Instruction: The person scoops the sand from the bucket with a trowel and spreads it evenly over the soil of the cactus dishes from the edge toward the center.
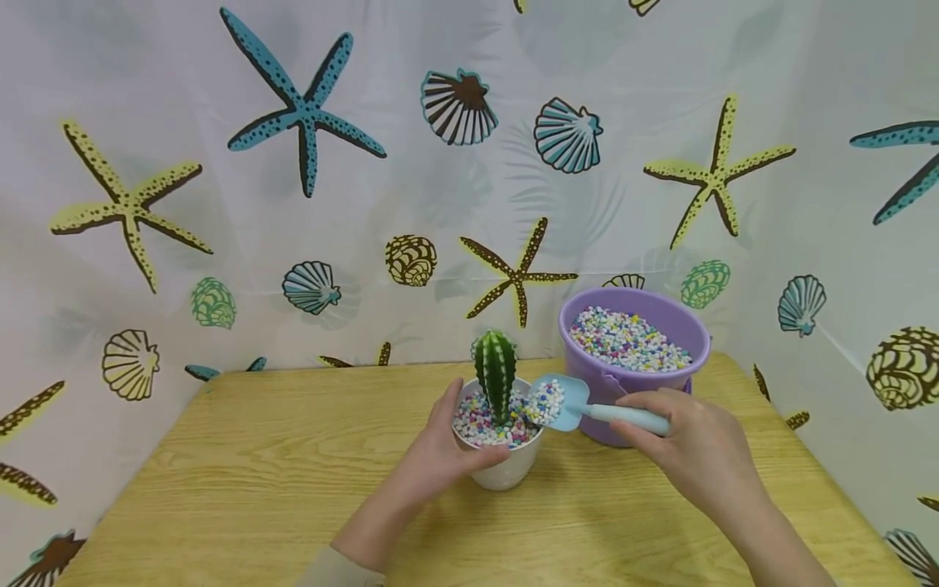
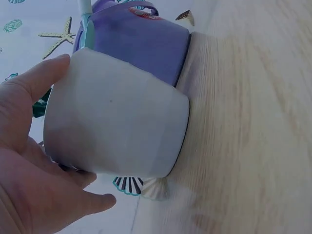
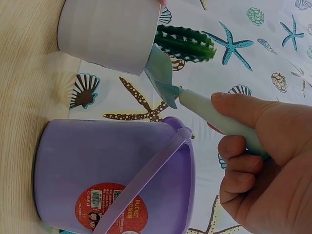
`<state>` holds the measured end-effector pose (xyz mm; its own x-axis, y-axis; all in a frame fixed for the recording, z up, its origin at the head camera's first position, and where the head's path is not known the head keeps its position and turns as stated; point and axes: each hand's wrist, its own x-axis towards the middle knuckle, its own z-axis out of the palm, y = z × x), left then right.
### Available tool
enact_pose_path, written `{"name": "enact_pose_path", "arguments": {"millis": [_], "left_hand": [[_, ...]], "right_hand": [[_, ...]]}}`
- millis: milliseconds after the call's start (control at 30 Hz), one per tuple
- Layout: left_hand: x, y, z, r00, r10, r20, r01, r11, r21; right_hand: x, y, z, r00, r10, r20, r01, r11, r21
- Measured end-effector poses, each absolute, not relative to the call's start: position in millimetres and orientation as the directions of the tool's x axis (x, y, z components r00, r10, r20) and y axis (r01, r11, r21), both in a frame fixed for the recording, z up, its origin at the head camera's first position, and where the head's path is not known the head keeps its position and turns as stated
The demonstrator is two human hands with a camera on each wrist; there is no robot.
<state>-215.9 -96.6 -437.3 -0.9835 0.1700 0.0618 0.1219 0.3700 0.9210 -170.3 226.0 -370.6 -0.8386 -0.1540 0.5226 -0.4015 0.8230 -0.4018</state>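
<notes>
A small green cactus (image 1: 495,377) stands in a white flower pot (image 1: 506,471), among multicoloured pebbles (image 1: 480,425) that fill it almost to the rim. My left hand (image 1: 449,452) holds the pot's left side near the rim, thumb and fingers spread around it. In my right hand (image 1: 693,444) is the handle of a light blue toy shovel (image 1: 575,408). Its blade carries a heap of pebbles (image 1: 548,399) and rests at the pot's right rim, tipped toward the cactus. The right wrist view shows the fingers (image 3: 239,180) curled round the shovel handle (image 3: 209,112).
Just right of and behind the pot is a purple bucket (image 1: 587,350) with many more pebbles (image 1: 627,338) inside; its handle (image 3: 146,180) hangs down the side. Everything stands on a wooden table (image 1: 293,456). A cloth (image 1: 411,187) printed with starfish and shells hangs behind.
</notes>
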Motion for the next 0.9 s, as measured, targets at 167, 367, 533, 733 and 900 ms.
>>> {"name": "enact_pose_path", "arguments": {"millis": [167, 367, 533, 733, 900], "left_hand": [[-217.9, -96.3, -440.0, -0.984, 0.155, 0.088, 0.141, 0.376, 0.916], [-214.3, -88.0, -444.7, -0.983, 0.099, 0.154, 0.181, 0.406, 0.896], [-211.9, -84.2, -446.0, -0.986, 0.076, 0.148, 0.166, 0.409, 0.897], [-212.7, -90.3, -442.1, -0.987, 0.119, 0.110, 0.148, 0.380, 0.913], [-211.7, -93.1, -440.2, -0.986, 0.141, 0.091, 0.137, 0.366, 0.920]], "right_hand": [[-168.9, 224.0, -369.6, -0.831, -0.159, 0.533, -0.409, 0.824, -0.392], [-168.8, 221.4, -369.6, -0.817, -0.159, 0.554, -0.410, 0.836, -0.364], [-169.4, 219.6, -372.3, -0.793, -0.165, 0.587, -0.421, 0.844, -0.331], [-170.2, 218.6, -373.4, -0.769, -0.182, 0.613, -0.438, 0.848, -0.298], [-170.0, 218.2, -374.6, -0.750, -0.192, 0.633, -0.444, 0.855, -0.266]]}}
